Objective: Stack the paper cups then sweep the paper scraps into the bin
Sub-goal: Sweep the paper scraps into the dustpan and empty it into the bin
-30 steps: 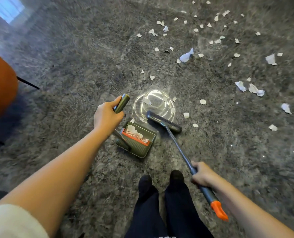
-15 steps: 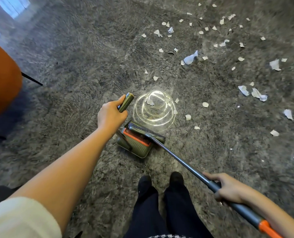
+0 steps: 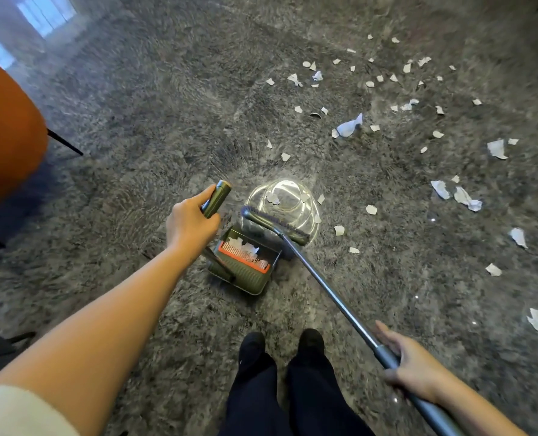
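**Fingers (image 3: 212, 220) closed on two handles: dustpan left, broom right**

**Left hand (image 3: 187, 226).** Fingers and thumb are wrapped round the green dustpan handle (image 3: 218, 198) near its top end. The dustpan (image 3: 245, 273) sits on the grey carpet (image 3: 135, 121) just ahead of the shoes (image 3: 252, 344), with its mouth facing the broom head (image 3: 274, 223).

**Right hand (image 3: 412, 363).** Fingers (image 3: 387, 332) are curled round the grey broom shaft (image 3: 327, 291), low on its length. The broom head is at the pan's mouth, touching or just above the pile; which of the two cannot be told.

**Paper scraps (image 3: 349, 125).**
- Location: a few white pieces lie inside the pan (image 3: 249, 248) against its orange comb. Several lie just beyond the broom head. Most are scattered well apart over the carpet ahead and to the right.
- Sizes: from small chips to a few crumpled pieces.

**Handling, as judged.**
- The scraps are very light and limp, and likely to snag in the deep pile or flutter off under a fast stroke. Short, firm pulls toward the pan should suit them.
- The pan looks like stiff, light plastic. Its lip needs pressing down into the pile, or chips will slide under it.
- The broom is rigid. A higher hold would reach the far scraps, and the present low hold gives closer control.

**Also present.** An orange chair (image 3: 6, 136) stands at the left edge.
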`<state>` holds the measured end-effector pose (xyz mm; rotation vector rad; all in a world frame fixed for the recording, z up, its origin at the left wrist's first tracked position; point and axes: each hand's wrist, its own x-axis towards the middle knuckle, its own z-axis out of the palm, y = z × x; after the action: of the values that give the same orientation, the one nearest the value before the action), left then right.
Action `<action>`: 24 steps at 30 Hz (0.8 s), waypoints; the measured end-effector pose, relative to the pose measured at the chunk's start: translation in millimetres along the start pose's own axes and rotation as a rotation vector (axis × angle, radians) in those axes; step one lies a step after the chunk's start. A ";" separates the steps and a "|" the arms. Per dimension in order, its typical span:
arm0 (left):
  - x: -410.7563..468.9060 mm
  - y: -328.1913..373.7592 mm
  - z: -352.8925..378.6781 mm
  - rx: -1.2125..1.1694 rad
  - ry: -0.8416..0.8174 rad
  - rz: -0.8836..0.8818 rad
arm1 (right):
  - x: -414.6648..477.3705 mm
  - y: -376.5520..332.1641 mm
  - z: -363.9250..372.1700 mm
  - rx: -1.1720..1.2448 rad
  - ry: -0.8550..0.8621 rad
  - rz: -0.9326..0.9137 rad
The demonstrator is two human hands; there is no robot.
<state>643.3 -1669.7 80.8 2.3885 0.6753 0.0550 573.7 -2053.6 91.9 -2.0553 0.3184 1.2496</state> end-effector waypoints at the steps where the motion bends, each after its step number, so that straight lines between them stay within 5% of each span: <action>1: -3.3 0.8 -0.8 0.007 0.032 -0.031 | 3.9 -3.8 3.1 0.060 -0.034 0.051; 6: -17.4 8.5 -15.5 -0.061 0.174 -0.213 | 20.0 -40.0 0.1 0.459 -0.222 0.116; 14: -7.4 45.5 -47.3 -0.248 0.448 -0.342 | 38.6 -113.6 -63.4 0.346 -0.283 -0.001; 24: 58.4 83.2 -114.5 -0.276 0.734 -0.456 | 102.0 -307.0 -98.2 0.337 -0.453 -0.139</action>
<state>708.4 -1630.1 213.6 1.8633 1.4252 0.7985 855.5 -1882.7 167.6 -1.4397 0.1556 1.4219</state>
